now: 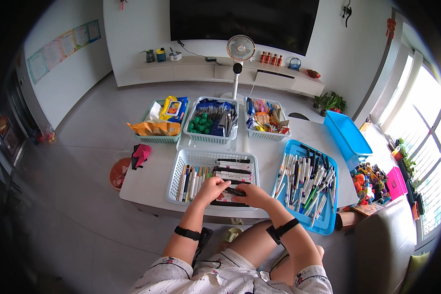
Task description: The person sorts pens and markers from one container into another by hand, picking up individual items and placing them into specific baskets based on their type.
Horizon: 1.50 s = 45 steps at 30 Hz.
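Over the front of a pale blue plastic basket (172, 176), my left hand (212, 189) and my right hand (250, 194) meet at a black marker pen (235, 191). My right fingers grip its right part, while my left thumb and fingertips pinch near its left end. Beneath them, white and black markers (233, 171) lie sideways in a stack on the basket's right side. Pens with coloured and dark barrels (194, 182) stand in a row lengthwise on the left. My fingers partly hide the held marker and those below.
To the right, a blue tray (327, 228) holds many loose markers. Behind stand a green basket (158, 139) with wipes, a basket (209, 139) of packets and green items, and a snack basket (268, 136). A blue bin (347, 136) borders the white table (150, 187).
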Each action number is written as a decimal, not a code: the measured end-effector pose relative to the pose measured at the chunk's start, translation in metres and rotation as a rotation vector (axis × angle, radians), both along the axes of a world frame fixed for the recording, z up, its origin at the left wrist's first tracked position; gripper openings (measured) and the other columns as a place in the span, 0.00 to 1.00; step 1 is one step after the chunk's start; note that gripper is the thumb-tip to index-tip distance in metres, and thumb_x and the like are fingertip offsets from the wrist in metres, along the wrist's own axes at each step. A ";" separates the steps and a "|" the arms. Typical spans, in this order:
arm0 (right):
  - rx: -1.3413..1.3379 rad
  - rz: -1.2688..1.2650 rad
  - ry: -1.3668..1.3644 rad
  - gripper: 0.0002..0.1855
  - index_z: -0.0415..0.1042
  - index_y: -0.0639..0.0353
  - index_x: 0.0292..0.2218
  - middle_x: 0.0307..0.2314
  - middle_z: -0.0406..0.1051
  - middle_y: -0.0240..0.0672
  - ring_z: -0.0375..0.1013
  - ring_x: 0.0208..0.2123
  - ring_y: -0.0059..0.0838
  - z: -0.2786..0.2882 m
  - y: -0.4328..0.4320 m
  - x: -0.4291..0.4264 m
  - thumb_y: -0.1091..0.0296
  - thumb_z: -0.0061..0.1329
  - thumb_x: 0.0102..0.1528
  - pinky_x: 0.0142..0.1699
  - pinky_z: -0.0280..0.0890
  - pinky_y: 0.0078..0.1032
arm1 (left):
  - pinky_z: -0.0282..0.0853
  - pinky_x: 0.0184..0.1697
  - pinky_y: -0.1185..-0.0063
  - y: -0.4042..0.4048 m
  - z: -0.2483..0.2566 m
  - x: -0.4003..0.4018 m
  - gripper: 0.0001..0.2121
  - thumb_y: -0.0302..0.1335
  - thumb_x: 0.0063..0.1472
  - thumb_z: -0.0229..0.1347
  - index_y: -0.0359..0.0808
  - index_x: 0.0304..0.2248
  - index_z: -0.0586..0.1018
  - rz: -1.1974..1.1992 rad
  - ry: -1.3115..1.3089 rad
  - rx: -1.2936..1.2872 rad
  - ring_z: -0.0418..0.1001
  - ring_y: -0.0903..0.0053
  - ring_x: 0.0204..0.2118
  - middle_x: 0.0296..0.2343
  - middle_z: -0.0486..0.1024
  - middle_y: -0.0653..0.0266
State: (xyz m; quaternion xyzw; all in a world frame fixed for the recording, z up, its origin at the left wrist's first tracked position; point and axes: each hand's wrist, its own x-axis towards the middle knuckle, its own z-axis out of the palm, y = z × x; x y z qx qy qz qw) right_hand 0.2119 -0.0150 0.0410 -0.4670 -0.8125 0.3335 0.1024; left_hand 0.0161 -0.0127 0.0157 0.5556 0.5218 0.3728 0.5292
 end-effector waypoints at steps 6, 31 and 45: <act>0.049 0.149 -0.021 0.20 0.71 0.59 0.37 0.27 0.73 0.39 0.71 0.29 0.35 -0.038 0.012 -0.002 0.52 0.52 0.49 0.36 0.64 0.29 | 0.69 0.26 0.84 -0.001 -0.015 -0.015 0.12 0.31 0.49 0.62 0.31 0.28 0.76 -0.240 0.123 -0.170 0.71 0.83 0.25 0.23 0.74 0.66; 0.216 -0.051 0.040 0.07 0.76 0.55 0.27 0.28 0.72 0.38 0.71 0.30 0.41 -0.040 0.001 0.021 0.70 0.50 0.43 0.38 0.66 0.32 | 0.67 0.33 0.68 -0.008 -0.024 -0.017 0.15 0.35 0.55 0.51 0.29 0.23 0.76 -0.062 0.773 0.103 0.72 0.56 0.27 0.21 0.73 0.48; 0.310 -0.526 0.338 0.07 0.75 0.61 0.31 0.26 0.72 0.40 0.73 0.27 0.32 -0.037 -0.013 0.040 0.75 0.49 0.46 0.35 0.67 0.23 | 0.66 0.34 0.66 -0.012 -0.022 -0.010 0.20 0.39 0.57 0.44 0.28 0.22 0.76 0.131 0.821 0.070 0.72 0.53 0.27 0.22 0.73 0.46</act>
